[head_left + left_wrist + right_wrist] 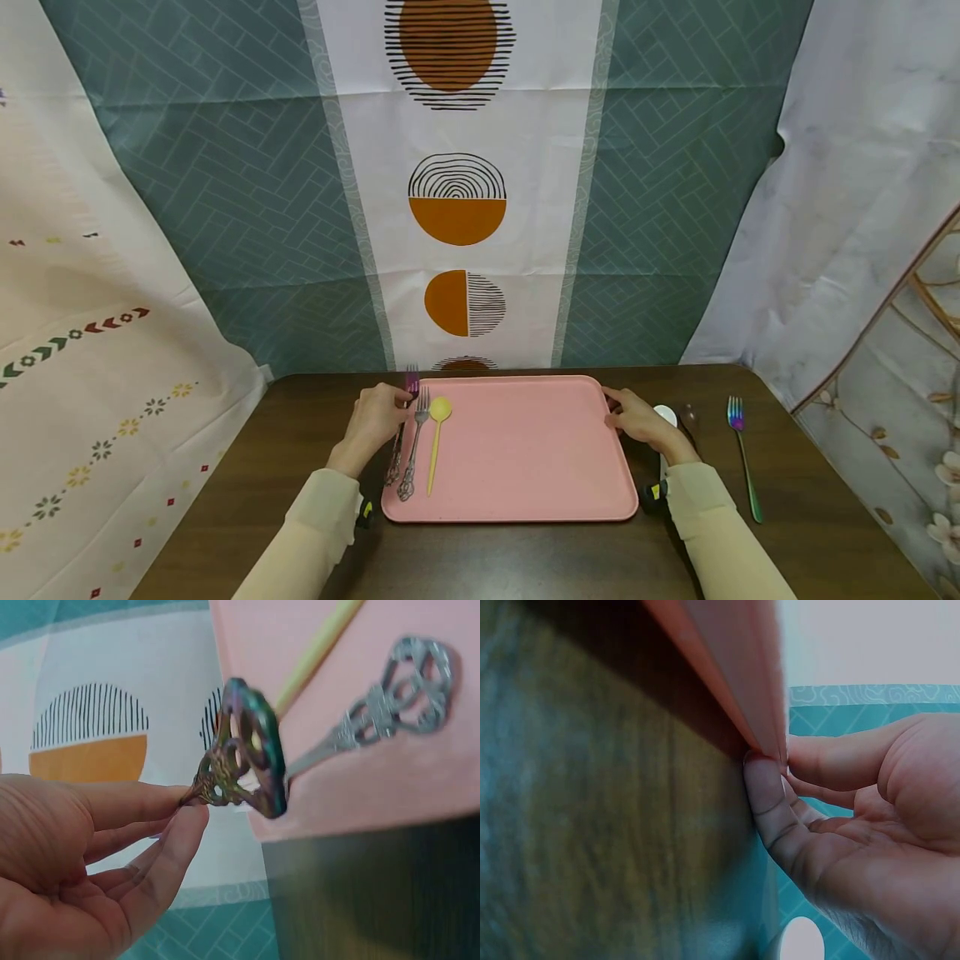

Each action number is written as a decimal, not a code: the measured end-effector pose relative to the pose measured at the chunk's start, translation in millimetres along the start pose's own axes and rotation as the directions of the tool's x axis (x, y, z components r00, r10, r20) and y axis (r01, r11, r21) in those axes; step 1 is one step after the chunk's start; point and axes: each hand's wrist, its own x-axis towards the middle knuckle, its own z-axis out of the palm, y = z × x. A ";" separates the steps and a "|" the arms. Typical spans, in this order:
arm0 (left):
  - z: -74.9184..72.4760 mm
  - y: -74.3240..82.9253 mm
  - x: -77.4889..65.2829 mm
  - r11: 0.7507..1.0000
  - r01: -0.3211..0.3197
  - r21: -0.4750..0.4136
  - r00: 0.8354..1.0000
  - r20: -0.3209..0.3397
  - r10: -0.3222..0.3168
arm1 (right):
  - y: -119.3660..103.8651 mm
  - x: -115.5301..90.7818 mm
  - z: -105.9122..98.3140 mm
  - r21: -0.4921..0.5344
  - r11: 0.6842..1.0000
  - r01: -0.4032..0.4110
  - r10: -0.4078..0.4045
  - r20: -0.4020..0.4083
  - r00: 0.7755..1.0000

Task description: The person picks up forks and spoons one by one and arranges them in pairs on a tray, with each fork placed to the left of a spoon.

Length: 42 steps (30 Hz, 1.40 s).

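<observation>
A purple iridescent fork (412, 382) is pinched between the thumb and fingers of my left hand (373, 418), over the left edge of a pink tray (525, 450). Its openwork handle (238, 754) points toward the left wrist camera. Inside the tray, a silver fork (415, 446) with an ornate handle lies beside a yellow spoon (435, 450). At the tray's right edge, my right hand (637, 418) grips the rim (761, 705) between thumb and finger.
Right of the tray, a white spoon (665, 414) and a dark spoon (688, 417) lie partly hidden by the right arm. Farther right is a rainbow fork (742, 454) with a green handle. Patterned cloth (480, 250) hangs behind the brown table (300, 450).
</observation>
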 end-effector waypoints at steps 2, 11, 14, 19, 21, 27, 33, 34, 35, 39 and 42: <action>2.6 4.0 1.1 1.000 0.000 -0.016 1.000 0.016 0.001 | 0.0 -0.3 0.2 0.001 1.000 0.002 -0.002 -0.002 1.000; 9.7 17.1 4.5 1.000 -0.027 -0.008 0.999 0.023 0.027 | -1.2 2.9 2.6 0.017 1.000 -0.005 0.005 0.003 1.000; 12.8 21.2 4.3 0.999 -0.036 -0.014 0.999 0.027 0.036 | 0.4 4.4 2.7 0.006 1.000 -0.009 0.009 -0.004 1.000; 21.4 29.4 5.2 0.999 -0.040 -0.022 0.998 0.044 0.041 | 3.5 5.2 1.2 -0.005 1.000 0.003 -0.003 -0.008 1.000; 25.3 32.9 6.1 0.999 -0.043 -0.017 0.998 0.045 0.044 | 3.8 4.9 0.5 -0.005 1.000 0.002 -0.002 -0.009 1.000; 36.5 40.2 8.8 0.997 -0.065 -0.049 0.997 0.036 0.067 | 0.9 3.0 0.3 -0.002 1.000 0.019 -0.019 -0.008 1.000; 48.0 45.7 11.0 0.990 -0.110 -0.091 0.992 0.056 0.115 | 0.1 2.3 0.4 -0.002 1.000 -0.001 0.001 -0.006 1.000; 50.0 46.4 11.1 0.988 -0.118 -0.099 0.990 0.060 0.124 | 0.0 2.5 0.6 0.000 1.000 -0.006 0.006 -0.007 1.000; 52.0 47.0 11.1 0.987 -0.119 -0.111 0.989 0.068 0.127 | -0.1 2.3 0.6 0.004 1.000 -0.009 0.009 -0.009 1.000; 59.0 49.7 10.7 0.984 -0.123 -0.130 0.988 0.080 0.135 | -0.9 1.0 0.1 0.012 1.000 0.003 -0.003 -0.009 1.000; 62.9 52.9 10.1 0.988 -0.099 -0.118 0.989 0.097 0.110 | -1.2 -0.1 0.3 0.015 1.000 0.003 -0.002 -0.009 1.000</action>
